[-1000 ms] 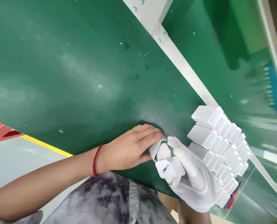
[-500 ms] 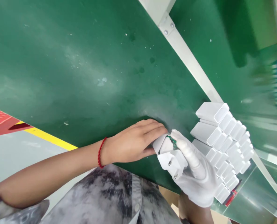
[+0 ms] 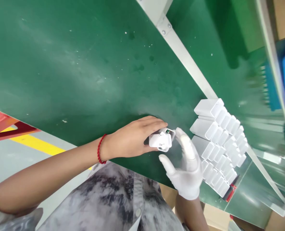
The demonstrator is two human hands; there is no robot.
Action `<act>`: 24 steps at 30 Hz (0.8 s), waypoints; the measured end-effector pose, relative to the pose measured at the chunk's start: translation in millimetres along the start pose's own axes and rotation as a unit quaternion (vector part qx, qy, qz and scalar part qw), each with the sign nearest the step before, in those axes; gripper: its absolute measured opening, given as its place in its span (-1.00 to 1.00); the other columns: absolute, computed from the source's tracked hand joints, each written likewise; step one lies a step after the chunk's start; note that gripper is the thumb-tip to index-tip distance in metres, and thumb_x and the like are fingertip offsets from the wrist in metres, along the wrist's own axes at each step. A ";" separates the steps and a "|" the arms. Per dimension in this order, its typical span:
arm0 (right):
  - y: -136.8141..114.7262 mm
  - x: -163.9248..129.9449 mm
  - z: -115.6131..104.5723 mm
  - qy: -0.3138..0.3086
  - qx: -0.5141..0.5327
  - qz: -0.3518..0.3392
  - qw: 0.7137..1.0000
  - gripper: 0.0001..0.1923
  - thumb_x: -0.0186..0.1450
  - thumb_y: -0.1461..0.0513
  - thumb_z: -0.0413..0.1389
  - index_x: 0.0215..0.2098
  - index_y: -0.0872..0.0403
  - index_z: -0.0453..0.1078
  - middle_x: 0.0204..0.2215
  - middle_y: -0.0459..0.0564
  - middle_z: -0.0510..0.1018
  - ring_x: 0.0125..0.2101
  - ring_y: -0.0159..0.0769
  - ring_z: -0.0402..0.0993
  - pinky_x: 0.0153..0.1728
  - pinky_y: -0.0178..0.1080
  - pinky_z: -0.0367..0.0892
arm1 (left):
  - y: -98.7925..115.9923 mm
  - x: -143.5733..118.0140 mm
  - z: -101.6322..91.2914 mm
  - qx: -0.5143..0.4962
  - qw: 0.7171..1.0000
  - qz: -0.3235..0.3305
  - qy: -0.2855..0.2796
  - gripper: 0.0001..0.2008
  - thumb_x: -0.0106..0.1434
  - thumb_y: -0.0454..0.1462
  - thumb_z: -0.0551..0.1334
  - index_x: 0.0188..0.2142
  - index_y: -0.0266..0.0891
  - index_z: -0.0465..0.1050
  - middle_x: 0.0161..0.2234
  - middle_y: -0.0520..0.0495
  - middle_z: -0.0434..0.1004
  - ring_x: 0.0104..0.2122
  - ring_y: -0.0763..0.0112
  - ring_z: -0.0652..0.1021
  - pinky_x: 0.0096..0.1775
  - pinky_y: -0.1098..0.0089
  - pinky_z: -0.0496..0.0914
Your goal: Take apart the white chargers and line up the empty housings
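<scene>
One white charger plug (image 3: 162, 141) sits pinched in the left hand (image 3: 132, 139), just left of the gloved right hand (image 3: 187, 170), whose fingers (image 3: 184, 141) are spread and empty.

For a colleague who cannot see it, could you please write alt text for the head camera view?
A bare left hand holds a white plug part on a green table, while the white-gloved right hand hangs open beside it. Stacked white housings lie to the right.

Bright, even light with soft glare (right edge smeared by motion blur).
</scene>
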State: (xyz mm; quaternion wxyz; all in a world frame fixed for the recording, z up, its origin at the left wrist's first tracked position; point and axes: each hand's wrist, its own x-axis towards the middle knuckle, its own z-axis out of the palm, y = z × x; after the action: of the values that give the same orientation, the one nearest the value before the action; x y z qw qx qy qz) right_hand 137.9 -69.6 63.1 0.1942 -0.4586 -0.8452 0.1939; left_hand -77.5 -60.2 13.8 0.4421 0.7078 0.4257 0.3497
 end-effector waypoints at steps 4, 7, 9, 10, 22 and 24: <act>1.5 11.0 1.1 -0.011 0.004 -0.062 0.998 -0.15 0.21 0.29 0.26 0.37 -0.07 -0.02 0.19 0.16 0.39 0.14 0.01 0.40 0.01 0.14 0.49 | 2.2 1.3 -0.5 0.013 1.000 0.009 0.002 -0.54 0.26 -0.24 0.32 0.12 -0.22 0.29 0.08 -0.17 0.46 0.09 0.19 0.46 0.11 0.18 0.42; 3.7 24.3 -2.4 -0.045 0.030 -0.097 0.994 -0.22 0.23 0.34 0.21 0.33 -0.15 0.04 0.08 0.06 0.47 0.08 -0.08 0.45 0.01 0.10 0.49 | 3.2 2.8 -0.8 0.017 1.000 0.023 0.003 -0.57 0.30 -0.22 0.27 0.12 -0.25 0.28 0.07 -0.20 0.46 0.07 0.19 0.47 0.10 0.18 0.42; 2.7 33.3 -6.4 -0.077 0.021 -0.084 0.993 -0.29 0.24 0.32 0.21 0.29 -0.12 0.11 0.05 0.07 0.46 0.04 -0.10 0.46 -0.02 0.04 0.50 | 3.7 3.5 -1.1 0.016 0.999 0.028 0.001 -0.60 0.31 -0.22 0.25 0.11 -0.25 0.28 0.04 -0.20 0.48 0.06 0.19 0.47 0.08 0.18 0.43; 1.4 37.4 -8.6 -0.093 0.008 -0.068 0.993 -0.33 0.23 0.30 0.22 0.26 -0.09 0.16 0.04 0.08 0.45 0.02 -0.10 0.47 -0.06 0.00 0.51 | 4.0 3.8 -1.3 0.015 0.999 0.032 0.001 -0.62 0.32 -0.22 0.25 0.09 -0.25 0.29 0.02 -0.19 0.49 0.05 0.18 0.48 0.06 0.19 0.43; 10.1 45.1 -5.4 -0.015 0.049 -0.145 0.988 -0.61 0.19 0.23 0.28 -0.04 0.00 0.34 -0.15 0.01 0.58 -0.14 -0.15 0.58 0.03 0.08 0.48 | 3.5 2.0 -2.2 0.023 0.998 0.048 -0.013 -0.60 0.34 -0.18 0.23 0.11 -0.24 0.25 0.03 -0.24 0.46 0.02 0.15 0.48 0.01 0.17 0.46; 11.2 39.6 -4.2 -0.004 0.087 -0.108 0.990 -0.60 0.19 0.23 0.29 -0.02 0.01 0.35 -0.15 0.02 0.59 -0.13 -0.16 0.59 0.00 0.04 0.51 | 3.5 1.8 -1.9 0.026 0.998 0.060 -0.022 -0.58 0.33 -0.21 0.24 0.13 -0.24 0.23 0.04 -0.24 0.45 0.05 0.15 0.46 0.06 0.14 0.44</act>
State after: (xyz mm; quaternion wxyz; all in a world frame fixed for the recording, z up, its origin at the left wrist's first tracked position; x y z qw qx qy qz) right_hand 127.9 -29.6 67.0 0.2502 -0.3450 -0.8705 0.2460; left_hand -77.4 -58.8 17.9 0.4109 0.7509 0.3815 0.3490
